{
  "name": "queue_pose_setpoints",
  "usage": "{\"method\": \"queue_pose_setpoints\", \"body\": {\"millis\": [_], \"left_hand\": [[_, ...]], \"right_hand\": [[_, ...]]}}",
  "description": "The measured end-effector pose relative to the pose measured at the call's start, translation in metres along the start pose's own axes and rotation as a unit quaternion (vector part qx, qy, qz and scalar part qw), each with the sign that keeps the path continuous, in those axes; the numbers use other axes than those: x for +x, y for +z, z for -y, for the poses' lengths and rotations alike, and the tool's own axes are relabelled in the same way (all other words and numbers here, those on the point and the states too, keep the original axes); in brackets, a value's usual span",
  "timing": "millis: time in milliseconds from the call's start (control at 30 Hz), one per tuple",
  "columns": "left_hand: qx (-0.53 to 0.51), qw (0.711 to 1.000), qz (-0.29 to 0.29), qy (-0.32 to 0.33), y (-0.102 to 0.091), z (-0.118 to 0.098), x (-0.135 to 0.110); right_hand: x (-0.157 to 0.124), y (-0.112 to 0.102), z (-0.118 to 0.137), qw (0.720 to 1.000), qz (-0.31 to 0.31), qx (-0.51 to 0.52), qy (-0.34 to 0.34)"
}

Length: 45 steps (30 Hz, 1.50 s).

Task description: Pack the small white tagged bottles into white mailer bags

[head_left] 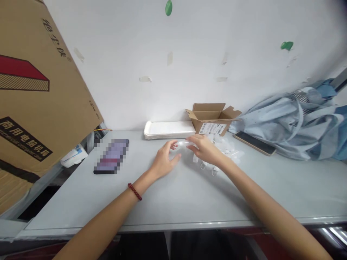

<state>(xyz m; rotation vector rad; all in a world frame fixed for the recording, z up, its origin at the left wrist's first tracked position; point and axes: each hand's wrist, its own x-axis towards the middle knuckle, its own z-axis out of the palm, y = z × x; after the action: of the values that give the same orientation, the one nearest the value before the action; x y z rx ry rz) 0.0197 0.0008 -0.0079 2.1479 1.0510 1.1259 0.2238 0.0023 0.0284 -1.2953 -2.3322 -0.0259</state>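
Note:
A small clear plastic tube with a white end (182, 143) is held just above the table between the fingers and thumb of my right hand (206, 148). Beside its left end is my left hand (164, 160), with thumb and fingers apart; its fingertips are close to the white end, and whether they touch it is unclear. Under and behind my right hand lies a loose pile of clear and white plastic pieces (226, 150), several with thin white loops. My right hand and forearm partly cover this pile.
A stack of white trays (170, 129) and an open cardboard box (213, 126) stand along the wall. At right are a phone (255, 142) and bluish-grey fabric (284, 126). A blurred-out phone-like object (111, 157) lies left. A large carton (46, 90) leans at far left.

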Motion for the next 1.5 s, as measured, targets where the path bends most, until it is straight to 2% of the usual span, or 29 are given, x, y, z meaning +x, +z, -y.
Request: {"method": "queue_pose_setpoints", "body": {"millis": [100, 200, 267, 400, 500, 600, 633, 733, 833, 900, 1000, 1100, 1200, 1300, 1400, 1500], "left_hand": [[-0.005, 1.0, 0.012, -0.023, -0.002, -0.006, -0.001], [-0.019, 0.998, 0.046, -0.04, 0.005, -0.012, -0.004], [-0.045, 0.996, 0.055, -0.046, 0.011, -0.015, -0.006], [-0.08, 0.994, 0.027, -0.063, 0.018, -0.02, -0.007], [-0.058, 0.995, -0.005, -0.081, 0.015, -0.017, -0.005], [-0.037, 0.993, -0.015, -0.11, 0.011, -0.008, -0.002], [-0.035, 0.992, -0.013, -0.121, 0.011, -0.004, -0.001], [-0.034, 0.989, 0.002, -0.143, 0.013, 0.004, -0.001], [-0.024, 0.991, 0.008, -0.135, 0.018, 0.005, -0.003], [-0.017, 0.992, 0.008, -0.124, 0.02, 0.003, -0.004], [-0.014, 0.993, 0.011, -0.117, 0.02, 0.001, -0.006], [-0.016, 0.993, 0.01, -0.118, 0.02, 0.002, -0.006], [-0.013, 0.993, 0.011, -0.12, 0.02, 0.001, -0.006], [-0.012, 0.992, 0.012, -0.122, 0.02, 0.0, -0.006], [-0.015, 0.992, 0.014, -0.122, 0.02, -0.002, -0.006], [-0.016, 0.993, 0.019, -0.118, 0.02, -0.002, -0.006]], "right_hand": [[-0.005, 0.008, -0.001, 0.999, 0.009, 0.035, -0.001], [-0.014, 0.012, -0.006, 0.999, 0.011, 0.04, -0.018], [-0.017, 0.014, -0.004, 0.999, 0.018, 0.015, -0.035], [-0.018, 0.012, 0.006, 0.995, 0.054, -0.056, -0.056], [-0.02, -0.007, 0.003, 0.999, 0.022, -0.033, 0.017], [-0.036, -0.035, -0.012, 0.994, -0.013, 0.024, 0.102], [-0.045, -0.042, -0.018, 0.993, 0.0, 0.031, 0.116], [-0.076, -0.052, -0.031, 0.987, 0.111, -0.011, 0.117], [-0.103, -0.046, -0.038, 0.977, 0.169, -0.081, 0.1], [-0.112, -0.041, -0.038, 0.97, 0.181, -0.136, 0.093], [-0.112, -0.041, -0.037, 0.962, 0.154, -0.213, 0.074], [-0.103, -0.041, -0.037, 0.963, 0.112, -0.244, 0.017], [-0.094, -0.033, -0.04, 0.958, 0.128, -0.257, -0.021], [-0.091, -0.023, -0.045, 0.95, 0.144, -0.276, -0.023], [-0.09, -0.025, -0.046, 0.959, 0.12, -0.256, -0.015], [-0.082, -0.032, -0.042, 0.979, 0.089, -0.182, -0.032]]}}
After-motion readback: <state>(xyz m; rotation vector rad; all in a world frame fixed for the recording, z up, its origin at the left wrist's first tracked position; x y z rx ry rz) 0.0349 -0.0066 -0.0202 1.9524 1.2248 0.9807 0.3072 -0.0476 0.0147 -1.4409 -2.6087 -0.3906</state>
